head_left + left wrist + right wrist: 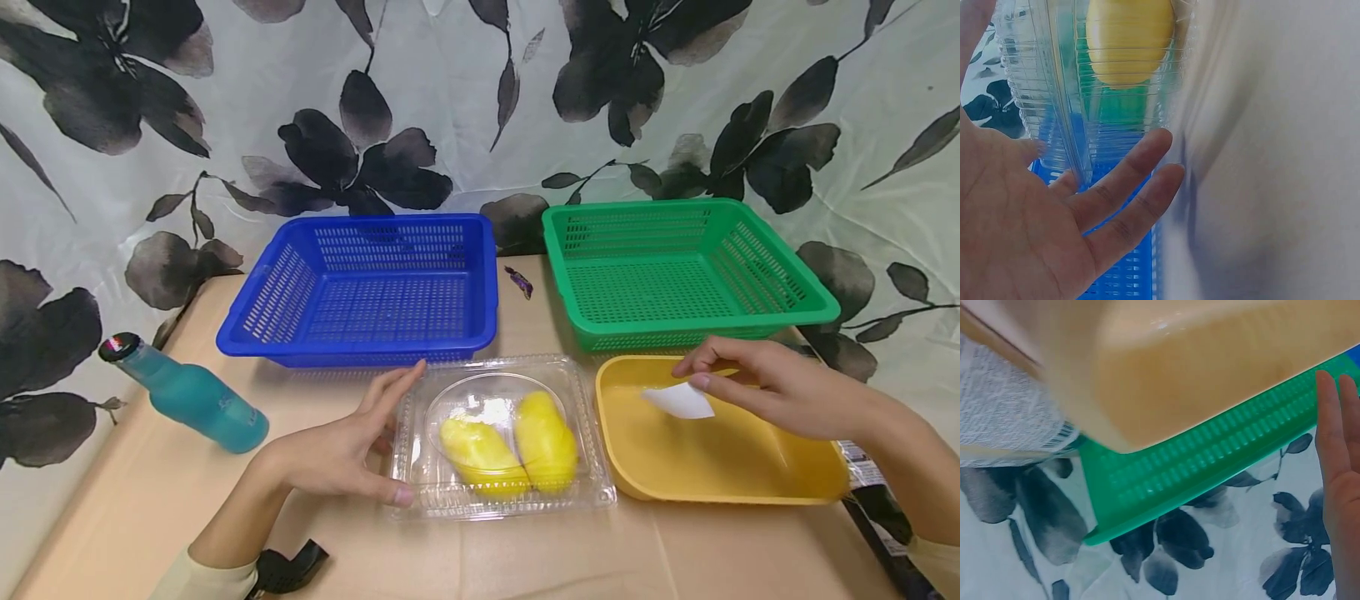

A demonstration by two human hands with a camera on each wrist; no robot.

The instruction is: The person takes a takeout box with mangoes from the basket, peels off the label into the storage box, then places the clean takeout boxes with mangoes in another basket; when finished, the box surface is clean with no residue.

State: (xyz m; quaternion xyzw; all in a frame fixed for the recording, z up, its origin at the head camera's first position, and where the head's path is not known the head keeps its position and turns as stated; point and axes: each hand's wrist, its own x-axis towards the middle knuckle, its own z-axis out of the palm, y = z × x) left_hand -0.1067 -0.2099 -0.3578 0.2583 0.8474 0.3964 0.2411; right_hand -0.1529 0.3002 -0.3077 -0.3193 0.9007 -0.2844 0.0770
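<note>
A clear plastic clamshell box (504, 437) lies on the table with two yellow mangoes (546, 442) inside, its lid over them. My left hand (345, 450) is at the box's left side, thumb by the near corner and fingers spread along the edge. In the left wrist view its fingers (1129, 187) look nearly straight beside the ribbed plastic wall. Over the yellow tub (727, 467), my right hand (780, 387) pinches a small white slip of paper (681, 401) between thumb and fingers. The slip is out of sight in the right wrist view.
A blue basket (360, 354) stands behind the box and a green basket (705, 325) behind the tub. Between them lies a small purple-wrapped candy (519, 282). On the left, a teal bottle (198, 400) lies at a slant. Floral cloth (465, 100) hangs behind.
</note>
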